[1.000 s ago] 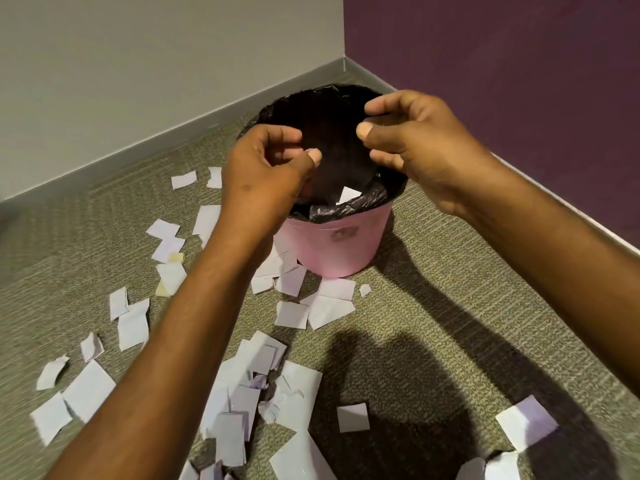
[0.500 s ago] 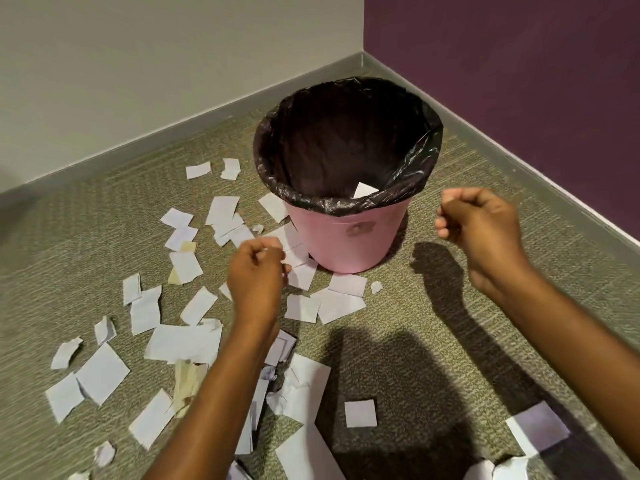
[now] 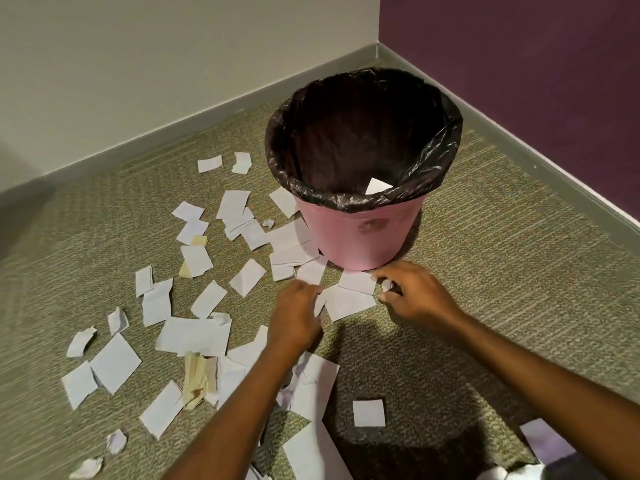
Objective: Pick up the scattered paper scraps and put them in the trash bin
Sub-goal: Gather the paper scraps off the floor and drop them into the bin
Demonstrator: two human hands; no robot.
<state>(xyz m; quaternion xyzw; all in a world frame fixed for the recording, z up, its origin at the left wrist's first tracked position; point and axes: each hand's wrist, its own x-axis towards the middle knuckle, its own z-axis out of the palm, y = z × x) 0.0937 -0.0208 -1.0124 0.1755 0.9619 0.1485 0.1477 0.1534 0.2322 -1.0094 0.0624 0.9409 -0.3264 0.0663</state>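
A pink trash bin [image 3: 363, 239] with a black liner [image 3: 433, 168] stands in the room's corner, and one white scrap [image 3: 377, 185] shows inside it. White paper scraps [image 3: 194, 336] lie scattered on the carpet, mostly to the bin's left and front. Just in front of the bin, my left hand [image 3: 298, 315] has its fingers curled down on the edge of a white scrap [image 3: 348, 301]. My right hand [image 3: 415, 294] pinches a small crumpled scrap [image 3: 387, 285] at the bin's base.
A beige wall and grey baseboard [image 3: 173, 133] run behind the bin, with a purple wall [image 3: 519, 81] to the right. Several yellowish scraps [image 3: 199, 379] lie among the white ones. A square scrap [image 3: 369, 412] lies between my forearms.
Both hands came away from above the bin and dropped to the carpet in front of it. The left now grips a scrap's edge and the right pinches a small crumpled one.
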